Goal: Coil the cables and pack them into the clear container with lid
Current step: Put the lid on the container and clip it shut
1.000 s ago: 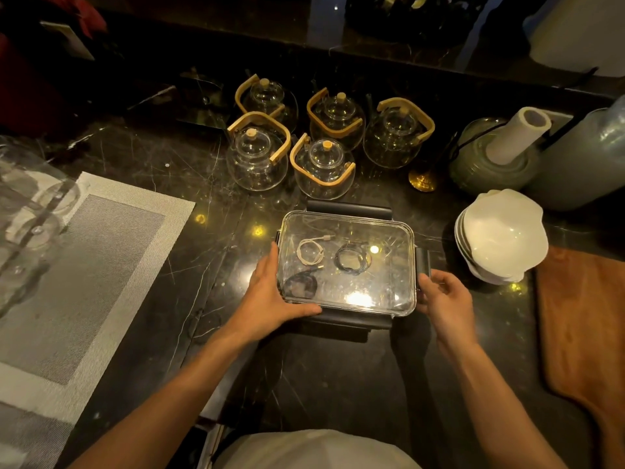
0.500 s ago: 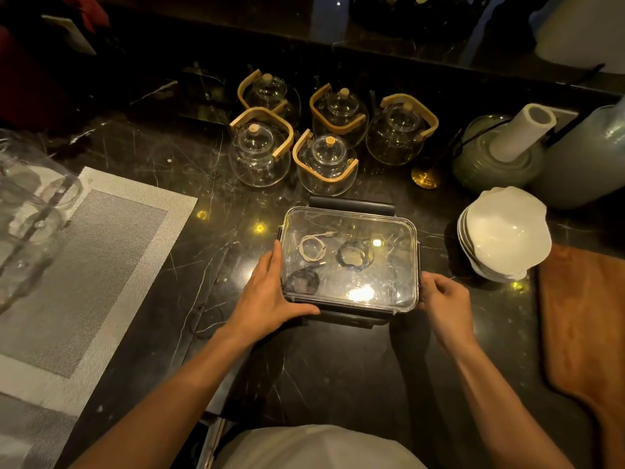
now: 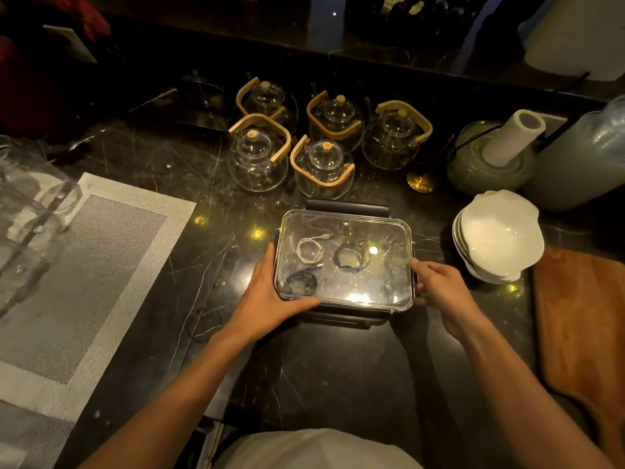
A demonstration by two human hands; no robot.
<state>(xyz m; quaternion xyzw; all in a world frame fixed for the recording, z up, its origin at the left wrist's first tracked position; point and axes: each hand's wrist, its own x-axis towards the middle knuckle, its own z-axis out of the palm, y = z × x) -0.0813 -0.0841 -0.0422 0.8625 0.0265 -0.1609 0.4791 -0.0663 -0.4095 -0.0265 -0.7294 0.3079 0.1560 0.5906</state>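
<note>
A clear rectangular container (image 3: pixel 389 228) with its lid on and dark side clasps sits on the black marble counter in front of me. Inside lie three coiled cables: a white one (image 3: pixel 309 250), a black one (image 3: pixel 350 257) and another dark one (image 3: pixel 299 282) near the front left corner. My left hand (image 3: pixel 267 296) presses against the container's left side, thumb along the front edge. Against the right side, over the right clasp, rests my right hand (image 3: pixel 439 292).
Several glass teapots with wooden handles (image 3: pixel 318 157) stand just behind the container. A stack of white bowls (image 3: pixel 500 235) is at the right, a wooden board (image 3: pixel 581 319) beside it, a grey placemat (image 3: pixel 81 275) and glassware (image 3: pixel 23 211) at the left.
The right-hand clasp, sticking out a second ago, now lies under my right hand against the container's side. The front clasp has folded in closer. Both hands stayed on the container.
</note>
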